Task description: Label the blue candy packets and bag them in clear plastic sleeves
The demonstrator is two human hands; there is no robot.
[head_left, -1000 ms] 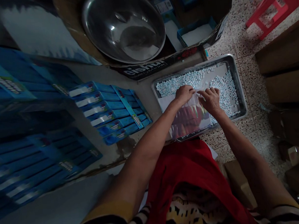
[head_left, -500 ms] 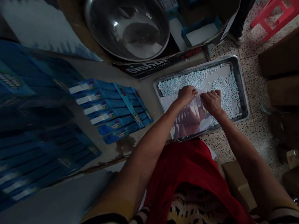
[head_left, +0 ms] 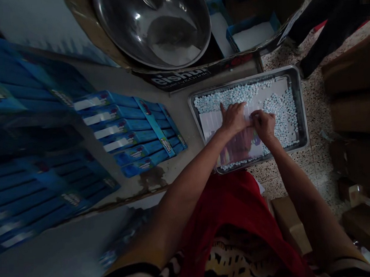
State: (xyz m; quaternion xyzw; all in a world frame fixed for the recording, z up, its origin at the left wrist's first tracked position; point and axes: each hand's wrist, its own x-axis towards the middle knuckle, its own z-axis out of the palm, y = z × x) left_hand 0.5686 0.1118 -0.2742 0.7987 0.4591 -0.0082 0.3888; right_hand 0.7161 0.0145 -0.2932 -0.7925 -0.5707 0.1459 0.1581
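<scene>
Red apron: worn at front, over top; plain colour, dk. folds seen.
Top: yellow/cream & blk. pattern printed on chest; exact wording can't be read.
L sleeve: cut short, edged w/ dk. yellow, then banded blk. & pale.
R sleeve: banded likewise, partly cut off by frame.
Forearms: left bare.

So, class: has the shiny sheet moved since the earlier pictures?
Yes: against the tray, the shiny sheet has shifted inward, away from the near rim, where more pellets now show.
</scene>
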